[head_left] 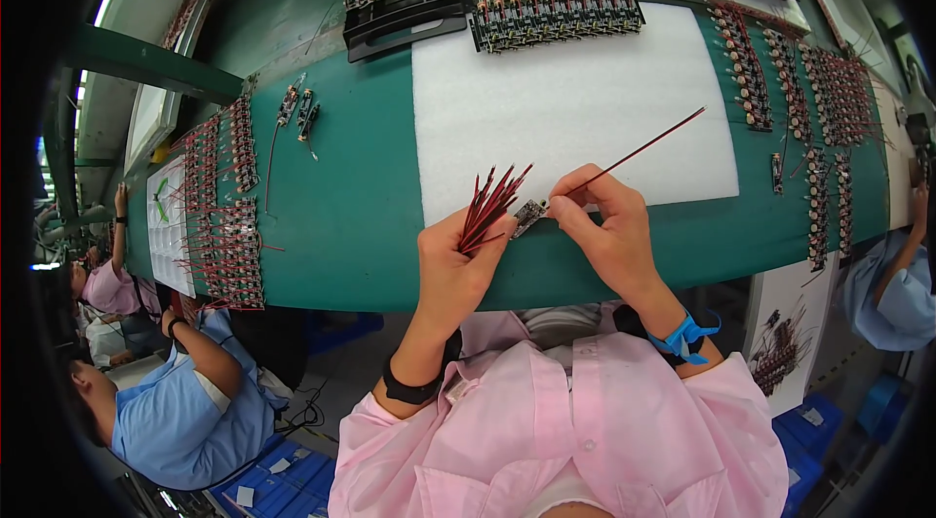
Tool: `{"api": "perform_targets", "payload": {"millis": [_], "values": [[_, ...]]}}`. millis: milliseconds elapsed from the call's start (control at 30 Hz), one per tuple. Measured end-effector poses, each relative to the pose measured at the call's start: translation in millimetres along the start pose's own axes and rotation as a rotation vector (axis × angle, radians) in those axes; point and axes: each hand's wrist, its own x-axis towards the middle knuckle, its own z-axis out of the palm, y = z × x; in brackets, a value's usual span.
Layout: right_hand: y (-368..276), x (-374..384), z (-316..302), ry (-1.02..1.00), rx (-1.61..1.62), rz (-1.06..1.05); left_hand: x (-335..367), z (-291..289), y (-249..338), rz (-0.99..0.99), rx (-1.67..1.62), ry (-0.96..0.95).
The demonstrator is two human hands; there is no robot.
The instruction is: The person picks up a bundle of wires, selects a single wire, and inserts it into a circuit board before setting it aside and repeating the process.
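In front of my chest, my left hand (pixel 458 259) is closed round a bundle of red and black wires (pixel 490 206). Its thumb and fingertips also pinch one end of a small circuit board (pixel 528 218). At the board's other end, my right hand (pixel 609 230) pinches a single red and black wire (pixel 643 145), whose long free part slants up to the right. The fingers hide whether that wire's end touches the board. Both hands are just above the near edge of a white foam sheet (pixel 575 108) on the green table.
A row of circuit boards (pixel 556 16) stands at the foam's far edge, beside a black tray (pixel 405 22). Wired boards lie in columns at the left (pixel 229 245) and right (pixel 746 74). Two loose boards (pixel 308 113) lie left of the foam. Co-workers (pixel 195 401) sit on both sides.
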Motion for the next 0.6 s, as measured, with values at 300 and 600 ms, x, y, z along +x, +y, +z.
{"api": "perform_targets", "payload": {"millis": [300, 600], "values": [[0.7, 1.2, -2.0, 0.004, 0.008, -0.015, 2.1, 1.9, -0.9, 0.075, 0.090, 0.007], [-0.4, 0.7, -1.6, 0.036, 0.061, 0.005, 3.3, 0.1, -2.5, 0.182, 0.180, 0.039]]}}
